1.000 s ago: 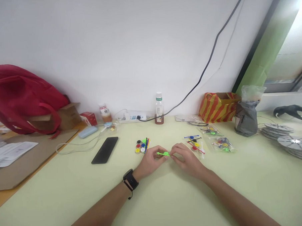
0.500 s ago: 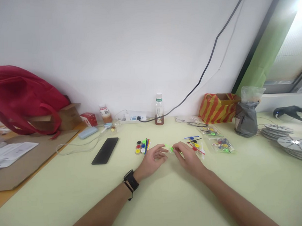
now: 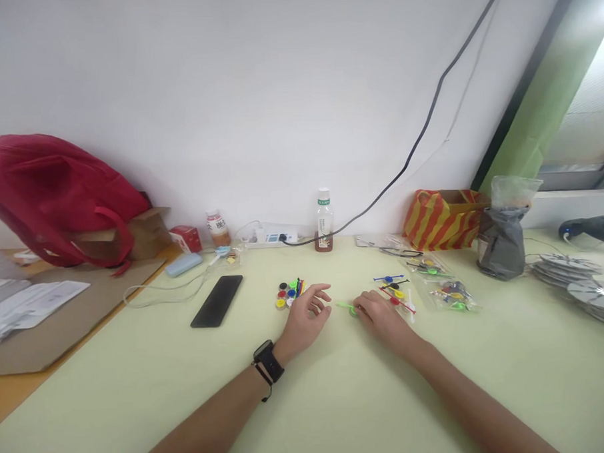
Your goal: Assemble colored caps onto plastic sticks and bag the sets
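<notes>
A green arrow spinner (image 3: 345,307), a thin pointer on a round base, is pinched at its right end by the fingers of my right hand (image 3: 383,320). It is low over the table or touching it; I cannot tell which. My left hand (image 3: 306,320), wearing a black watch, holds nothing, its fingers loosely curved and apart. Just beyond that hand are several coloured round bases (image 3: 283,294) and a bunch of coloured pointers (image 3: 299,288), partly covered by it. Right of my right hand lie a blue spinner (image 3: 389,279), a black-and-yellow one (image 3: 395,286), a red one (image 3: 396,300) and a white one (image 3: 410,305).
A black phone (image 3: 216,302) lies at left, near a white cable. Along the wall stand a bottle (image 3: 324,222), a power strip (image 3: 277,235) and a striped bag (image 3: 439,220). Plastic packets (image 3: 450,293) and stacked discs (image 3: 600,293) are at right.
My left hand has drawn away from the green spinner, to the left. My right hand has lowered with the spinner towards the table. The view has shifted slightly.
</notes>
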`<act>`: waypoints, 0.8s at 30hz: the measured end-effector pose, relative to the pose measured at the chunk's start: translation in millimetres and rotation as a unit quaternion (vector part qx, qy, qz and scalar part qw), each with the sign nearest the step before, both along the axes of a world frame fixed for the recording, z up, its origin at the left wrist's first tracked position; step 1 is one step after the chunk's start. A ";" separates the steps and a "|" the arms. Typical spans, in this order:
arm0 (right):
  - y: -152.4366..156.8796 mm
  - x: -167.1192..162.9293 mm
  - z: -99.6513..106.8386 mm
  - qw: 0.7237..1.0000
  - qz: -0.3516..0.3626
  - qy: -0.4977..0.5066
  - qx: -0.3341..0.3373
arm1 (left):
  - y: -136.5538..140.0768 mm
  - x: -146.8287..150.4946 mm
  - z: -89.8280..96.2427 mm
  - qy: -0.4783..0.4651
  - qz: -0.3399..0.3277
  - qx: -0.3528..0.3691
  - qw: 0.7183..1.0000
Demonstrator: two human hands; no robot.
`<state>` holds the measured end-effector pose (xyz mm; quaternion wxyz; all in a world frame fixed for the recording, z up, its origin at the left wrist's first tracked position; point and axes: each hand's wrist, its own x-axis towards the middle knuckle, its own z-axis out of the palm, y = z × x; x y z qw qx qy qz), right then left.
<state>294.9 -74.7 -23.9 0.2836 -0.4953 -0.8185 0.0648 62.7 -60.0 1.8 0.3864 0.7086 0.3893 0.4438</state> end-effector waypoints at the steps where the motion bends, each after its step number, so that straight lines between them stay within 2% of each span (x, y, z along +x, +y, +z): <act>1: -0.9 0.1 1.4 1.000 0.001 -0.003 0.003 | -0.2 0.1 0.4 0.001 0.000 0.000 1.000; 5: -2.2 8.0 13.6 0.999 -0.017 -0.004 0.045 | -0.5 0.1 1.6 0.008 -0.003 -0.001 1.000; 9: 6.6 34.7 19.9 0.987 -0.124 0.039 0.098 | -0.2 0.1 -0.2 0.017 -0.011 0.001 1.000; 12: 13.4 56.8 12.3 0.968 -0.238 0.025 0.076 | -0.2 0.1 -2.1 0.029 -0.020 0.006 0.999; 15: 15.5 68.7 0.3 0.956 -0.293 -0.003 0.025 | -0.5 0.2 -2.3 0.036 -0.024 0.011 0.999; 20: 20.0 69.8 -9.4 0.961 -0.275 0.008 -0.038 | -1.4 0.9 0.5 0.053 -0.018 0.030 0.998; 24: 27.3 67.6 -5.7 0.977 -0.197 0.032 -0.077 | -2.9 1.2 1.9 0.077 -0.016 0.044 0.996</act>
